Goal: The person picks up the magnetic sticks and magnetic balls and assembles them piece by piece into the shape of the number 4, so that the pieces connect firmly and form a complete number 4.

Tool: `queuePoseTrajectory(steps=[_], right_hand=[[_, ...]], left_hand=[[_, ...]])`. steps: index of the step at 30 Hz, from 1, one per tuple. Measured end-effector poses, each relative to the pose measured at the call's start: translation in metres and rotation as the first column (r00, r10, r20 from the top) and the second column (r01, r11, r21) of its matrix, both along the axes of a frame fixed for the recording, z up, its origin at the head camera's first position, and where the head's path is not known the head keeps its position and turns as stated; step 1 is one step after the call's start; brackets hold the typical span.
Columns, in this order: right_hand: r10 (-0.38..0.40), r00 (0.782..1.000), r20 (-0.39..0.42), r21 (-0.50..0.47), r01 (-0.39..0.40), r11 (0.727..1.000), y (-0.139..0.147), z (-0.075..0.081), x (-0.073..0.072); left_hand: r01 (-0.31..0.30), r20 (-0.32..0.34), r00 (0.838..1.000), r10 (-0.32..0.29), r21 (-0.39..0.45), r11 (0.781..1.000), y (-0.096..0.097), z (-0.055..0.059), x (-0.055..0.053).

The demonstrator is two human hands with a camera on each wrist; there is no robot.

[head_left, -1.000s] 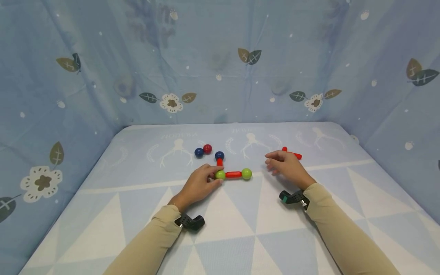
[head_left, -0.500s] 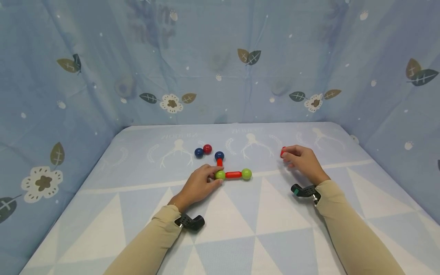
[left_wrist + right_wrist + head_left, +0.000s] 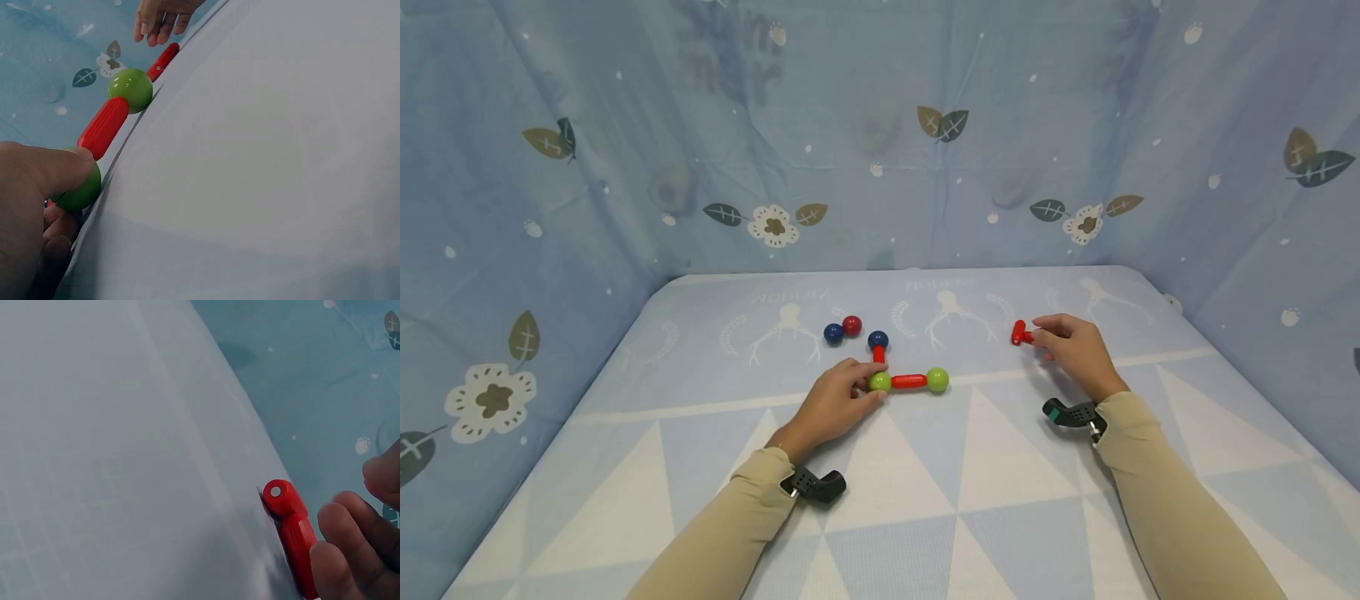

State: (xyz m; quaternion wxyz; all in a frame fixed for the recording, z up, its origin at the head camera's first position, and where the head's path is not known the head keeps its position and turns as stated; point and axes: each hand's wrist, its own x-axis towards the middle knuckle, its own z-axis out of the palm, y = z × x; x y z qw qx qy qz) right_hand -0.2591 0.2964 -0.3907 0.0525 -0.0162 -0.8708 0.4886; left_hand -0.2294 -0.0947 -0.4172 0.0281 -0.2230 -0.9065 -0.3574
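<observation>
My left hand (image 3: 831,404) pinches a green ball (image 3: 881,382) between thumb and fingers. In the head view a red stick (image 3: 909,382) joins that ball to a second green ball (image 3: 937,380). Another red stick (image 3: 878,355) runs from the held ball toward a dark blue ball (image 3: 877,339), making an L shape. My right hand (image 3: 1078,354) hovers by two loose red sticks, one (image 3: 1018,332) lying across the end of the other (image 3: 1029,337). In the right wrist view the thumb stands apart from the fingers, beside a red stick (image 3: 299,550), not gripping it.
A loose dark blue ball (image 3: 833,334) and a dark red ball (image 3: 852,326) lie side by side behind the L shape. A patterned cloth covers the table (image 3: 895,525). Blue curtains (image 3: 865,150) hang at the back and sides.
My right hand has moved right and away from me to the loose red sticks; the front stick now points differently, along my line of sight. The left hand stays on the green ball.
</observation>
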Motion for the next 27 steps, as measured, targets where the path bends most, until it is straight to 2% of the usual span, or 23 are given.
queuePoseTrajectory(steps=[9,13,20,24,27], right_hand=[[-0.11,0.994,-0.022,0.057,0.111,0.992,0.013,-0.003,0.001],[-0.14,0.99,-0.003,0.072,0.14,0.987,0.018,-0.007,-0.001],[-0.084,0.996,0.043,0.102,0.079,0.992,0.019,-0.013,-0.006],[-0.043,0.998,0.054,0.154,0.034,0.987,0.019,-0.015,-0.009],[-0.042,0.997,0.058,0.194,0.03,0.981,0.019,-0.017,-0.01]], left_hand=[[0.003,-0.005,1.0,-0.003,-0.002,1.0,0.0,-0.001,0.0],[0.003,-0.007,1.0,-0.003,0.002,1.0,-0.001,-0.001,0.0],[0.005,-0.016,1.0,-0.005,0.004,1.0,0.0,-0.001,-0.001],[0.002,-0.022,1.0,-0.002,0.006,1.0,0.0,-0.002,-0.001],[0.002,-0.019,1.0,-0.002,0.005,1.0,0.0,-0.003,0.0]])
